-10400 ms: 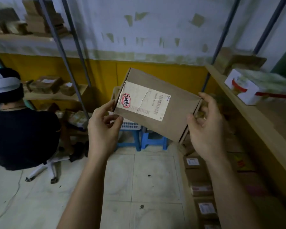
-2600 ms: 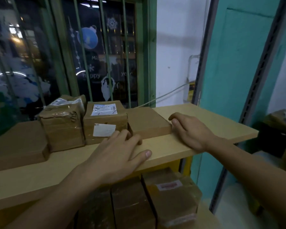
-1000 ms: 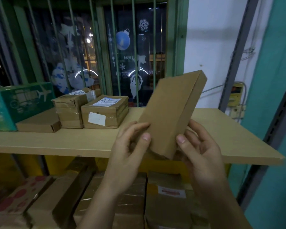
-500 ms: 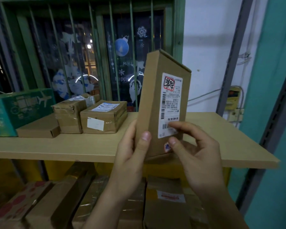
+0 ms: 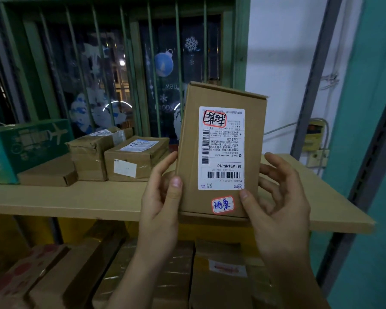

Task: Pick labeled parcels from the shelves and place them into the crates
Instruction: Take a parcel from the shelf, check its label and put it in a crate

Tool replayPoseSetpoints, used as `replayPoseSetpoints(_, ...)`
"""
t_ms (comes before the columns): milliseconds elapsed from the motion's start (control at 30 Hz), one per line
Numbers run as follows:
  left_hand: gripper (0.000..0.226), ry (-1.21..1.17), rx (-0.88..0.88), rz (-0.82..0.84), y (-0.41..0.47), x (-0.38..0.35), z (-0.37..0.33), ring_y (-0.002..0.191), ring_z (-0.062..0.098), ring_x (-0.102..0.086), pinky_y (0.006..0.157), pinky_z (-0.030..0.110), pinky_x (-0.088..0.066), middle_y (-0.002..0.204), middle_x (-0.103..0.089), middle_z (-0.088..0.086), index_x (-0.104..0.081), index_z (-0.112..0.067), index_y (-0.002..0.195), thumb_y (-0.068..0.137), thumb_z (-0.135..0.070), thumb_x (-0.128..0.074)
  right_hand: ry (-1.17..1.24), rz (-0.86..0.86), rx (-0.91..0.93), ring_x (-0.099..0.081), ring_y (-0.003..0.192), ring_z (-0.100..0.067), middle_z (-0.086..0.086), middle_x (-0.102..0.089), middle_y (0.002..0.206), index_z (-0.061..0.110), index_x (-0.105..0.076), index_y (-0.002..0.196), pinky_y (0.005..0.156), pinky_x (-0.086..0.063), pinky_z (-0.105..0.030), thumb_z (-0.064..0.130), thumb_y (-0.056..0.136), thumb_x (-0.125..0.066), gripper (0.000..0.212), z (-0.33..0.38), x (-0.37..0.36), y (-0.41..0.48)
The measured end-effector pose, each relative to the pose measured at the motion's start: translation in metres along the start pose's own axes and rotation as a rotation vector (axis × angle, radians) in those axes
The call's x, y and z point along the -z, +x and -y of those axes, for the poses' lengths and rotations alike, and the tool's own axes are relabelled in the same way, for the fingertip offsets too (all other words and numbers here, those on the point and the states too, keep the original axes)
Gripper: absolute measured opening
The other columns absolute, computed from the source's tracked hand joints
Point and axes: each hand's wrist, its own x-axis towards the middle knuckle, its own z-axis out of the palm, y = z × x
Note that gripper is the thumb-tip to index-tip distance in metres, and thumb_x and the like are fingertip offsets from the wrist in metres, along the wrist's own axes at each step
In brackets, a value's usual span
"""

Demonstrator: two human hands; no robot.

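I hold one brown parcel (image 5: pixel 221 97) upright between my two hands, just above the front edge of the wooden shelf (image 5: pixel 76 204). My left hand (image 5: pixel 163 201) grips its left edge with the thumb on the front. My right hand (image 5: pixel 276 204) pinches the lower right corner, thumb in front and fingers behind. One white label (image 5: pixel 221 148) faces me, its print upside down, with one red-bordered sticker (image 5: pixel 222 204) below it. Left of my hands, four boxes sit on the shelf: three brown boxes (image 5: pixel 136 159) and one green box (image 5: pixel 25 148).
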Motion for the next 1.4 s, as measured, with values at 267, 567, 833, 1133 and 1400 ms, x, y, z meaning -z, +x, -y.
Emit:
replayPoseSetpoints(267, 0.045, 0.030, -0.025, -0.036, -0.002, -0.004, 0.004, 0.111, 0.015, -0.068, 0.090, 0.035, -0.059, 0.120, -0.071, -0.007, -0.042, -0.030, 0.144, 0.101, -0.029, -0.052, 0.054, 0.177, -0.070, -0.067, 0.116, -0.007, 0.019, -0.063, 0.132, 0.045, -0.028, 0.152, 0.087, -0.060, -0.027, -0.001, 0.091, -0.066, 0.085, -0.005, 0.004, -0.008)
replayPoseSetpoints(567, 0.056, 0.028, -0.048, -0.211, 0.021, 0.041, -0.020, 0.102, 0.010, -0.071, 0.076, 0.027, -0.060, 0.120, -0.069, -0.019, -0.033, -0.041, 0.150, 0.103, -0.019, -0.055, 0.033, 0.217, -0.062, -0.074, 0.087, -0.005, 0.013, -0.073, 0.102, 0.018, -0.064, 0.118, 0.062, -0.057, -0.016, -0.001, 0.091, -0.064, 0.033, 0.011, 0.026, 0.013)
replayPoseSetpoints(833, 0.030, 0.102, -0.017, -0.508, -0.005, 0.104, -0.020, 0.116, 0.027, -0.066, 0.096, 0.061, -0.053, 0.127, -0.066, 0.002, -0.058, -0.044, 0.122, 0.094, -0.033, -0.062, 0.213, 0.250, -0.196, -0.073, 0.106, -0.019, -0.005, -0.073, 0.116, 0.015, -0.057, 0.112, 0.080, -0.060, -0.026, 0.040, 0.063, -0.088, 0.064, -0.002, -0.021, -0.019)
replayPoseSetpoints(1133, 0.018, 0.018, 0.114, -0.626, -0.064, 0.203, -0.066, 0.103, 0.025, -0.071, 0.088, 0.061, -0.055, 0.110, -0.074, 0.001, -0.061, -0.027, 0.115, 0.100, -0.016, -0.060, 0.169, 0.502, -0.266, -0.075, 0.083, -0.022, 0.004, -0.075, 0.110, 0.037, -0.051, 0.136, 0.060, -0.059, -0.029, 0.008, 0.093, -0.064, 0.053, 0.009, -0.102, -0.088)
replayPoseSetpoints(1400, 0.050, 0.276, 0.109, -0.630, -0.144, 0.279, -0.113, 0.107, 0.022, -0.072, 0.089, 0.058, -0.058, 0.112, -0.075, -0.007, -0.048, -0.038, 0.139, 0.095, -0.020, -0.064, 0.187, 0.494, -0.311, -0.073, 0.093, -0.008, 0.011, -0.075, 0.106, 0.024, -0.065, 0.112, 0.072, -0.059, -0.030, 0.010, 0.095, -0.064, 0.022, 0.039, -0.158, -0.145)
